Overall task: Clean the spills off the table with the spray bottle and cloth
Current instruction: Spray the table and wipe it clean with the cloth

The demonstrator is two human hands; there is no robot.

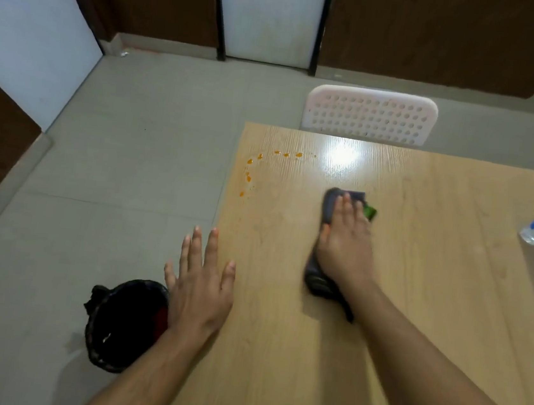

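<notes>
The cloth [331, 206] lies flat in the middle of the table [432, 287], pressed under the right hand [344, 241], fingers straight. This looks like the wiping step. Orange spills [256, 167] sit at ten o'clock, so the cloth should slide there next. The left hand [199, 288] hovers at the table's edge, open wide and holding nothing.

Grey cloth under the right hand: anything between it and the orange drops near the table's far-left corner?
Head view: only bare wooden tabletop between grey cloth and orange drops.
</notes>
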